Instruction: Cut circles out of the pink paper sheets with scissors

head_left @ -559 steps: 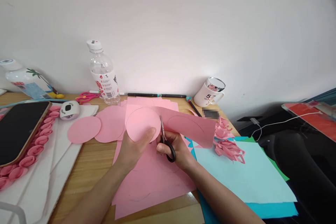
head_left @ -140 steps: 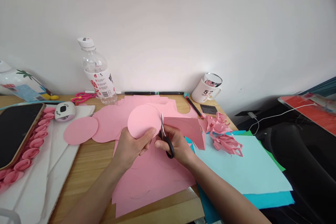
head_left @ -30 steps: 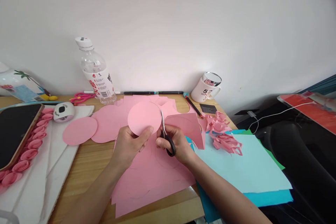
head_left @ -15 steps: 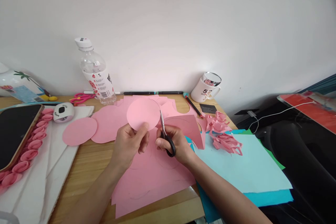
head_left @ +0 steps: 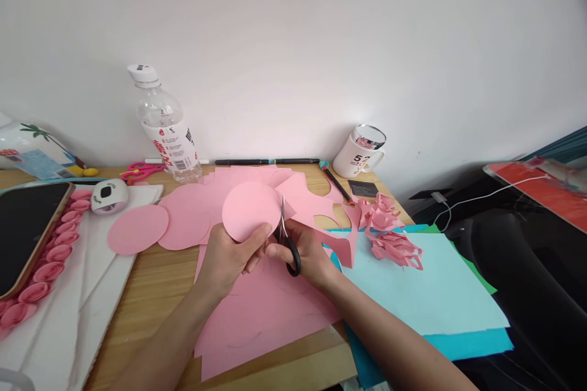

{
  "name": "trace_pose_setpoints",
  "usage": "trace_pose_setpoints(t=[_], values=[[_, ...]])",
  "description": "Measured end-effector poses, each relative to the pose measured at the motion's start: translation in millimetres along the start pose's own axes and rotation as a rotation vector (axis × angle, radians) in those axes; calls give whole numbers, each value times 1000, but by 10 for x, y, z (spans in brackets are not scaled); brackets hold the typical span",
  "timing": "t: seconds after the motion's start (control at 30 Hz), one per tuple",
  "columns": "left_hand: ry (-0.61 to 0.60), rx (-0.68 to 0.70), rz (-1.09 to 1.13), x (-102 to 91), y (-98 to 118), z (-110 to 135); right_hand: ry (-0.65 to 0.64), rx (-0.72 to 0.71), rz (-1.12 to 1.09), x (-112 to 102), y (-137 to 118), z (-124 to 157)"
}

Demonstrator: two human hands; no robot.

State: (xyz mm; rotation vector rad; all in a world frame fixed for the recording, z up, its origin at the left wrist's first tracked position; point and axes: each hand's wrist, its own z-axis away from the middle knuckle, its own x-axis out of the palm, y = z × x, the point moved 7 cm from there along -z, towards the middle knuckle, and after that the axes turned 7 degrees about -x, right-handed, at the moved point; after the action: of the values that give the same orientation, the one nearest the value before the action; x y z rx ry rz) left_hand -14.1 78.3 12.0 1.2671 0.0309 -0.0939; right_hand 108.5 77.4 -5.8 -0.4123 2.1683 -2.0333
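Note:
A pink paper circle [head_left: 251, 208] is pinched between the thumb and fingers of my left hand [head_left: 232, 256], tilted up toward me. My right hand [head_left: 307, 253] grips black-handled scissors [head_left: 293, 256], whose blades point up along the circle's right edge. From that edge a pink paper offcut [head_left: 312, 208] trails to the right, behind the blades. Beneath both hands lies a pink sheet [head_left: 261, 336] with faint pencil curves. More cut pink circles [head_left: 137, 230] overlap on the table to the left.
At the back stand a plastic bottle [head_left: 165, 128] and a white mug [head_left: 360, 153]. Crumpled pink scraps [head_left: 397, 248] rest on pale blue sheets [head_left: 440, 293] at right. On the left, a phone [head_left: 32, 226] lies beside rolled pink paper flowers [head_left: 50, 270] on white board [head_left: 59, 342].
The circle and both hands have dropped slightly. The scissors now stand more upright against the circle's edge. The offcut on the right has shifted and spread out.

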Motion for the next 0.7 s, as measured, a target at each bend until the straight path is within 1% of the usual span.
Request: trace_pose_setpoints(t=[0.4, 0.7], values=[[-10, 2, 32, 1, -16, -1, -3, 33, 28, -6, 18, 7], [-20, -3, 68, 8, -25, -17, -9, 9, 36, -4, 19, 7]])
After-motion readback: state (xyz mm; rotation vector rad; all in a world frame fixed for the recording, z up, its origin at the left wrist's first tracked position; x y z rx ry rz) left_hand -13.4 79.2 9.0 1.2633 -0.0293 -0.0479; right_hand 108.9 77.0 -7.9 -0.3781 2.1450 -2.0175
